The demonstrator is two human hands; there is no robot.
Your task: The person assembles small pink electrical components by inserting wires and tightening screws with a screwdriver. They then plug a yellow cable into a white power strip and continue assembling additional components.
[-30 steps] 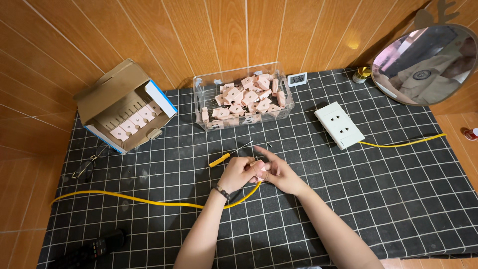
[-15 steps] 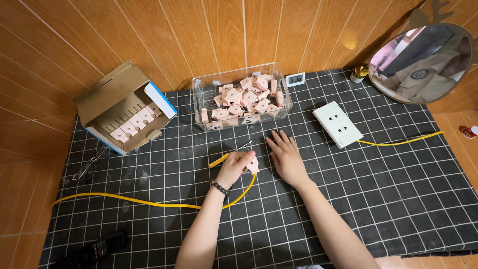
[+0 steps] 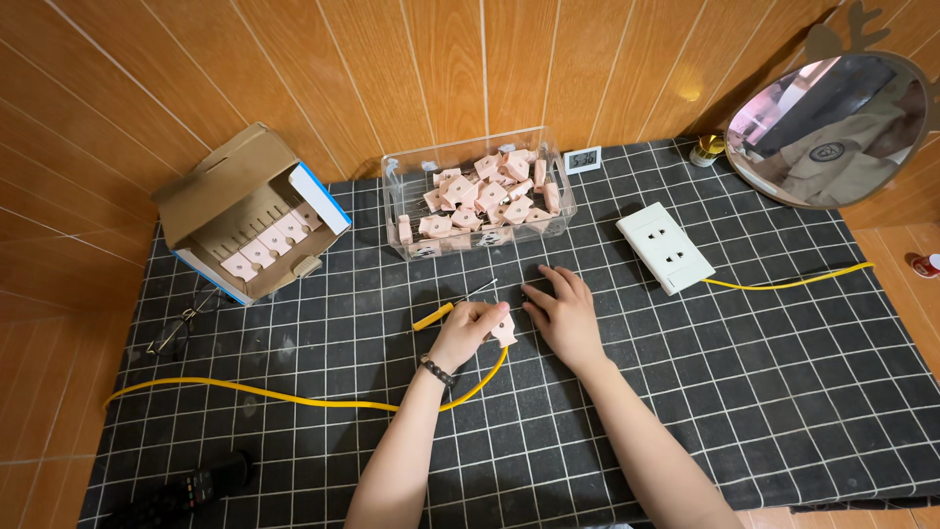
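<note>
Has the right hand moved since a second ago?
Yes. The right hand has let go of the pink plug piece and now lies flat on the mat, nearer the white socket plate.

A single head-worn camera looks steeply down and forward over the black mat with a white grid point(image 3: 744, 411), from close above its near edge. Both forearms enter from the bottom edge of the view. The mat's far edge meets the orange wood-panelled wall point(image 3: 411, 69) at the top, and the round mirror point(image 3: 832, 127) sits at the far right corner, cut by the frame
</note>
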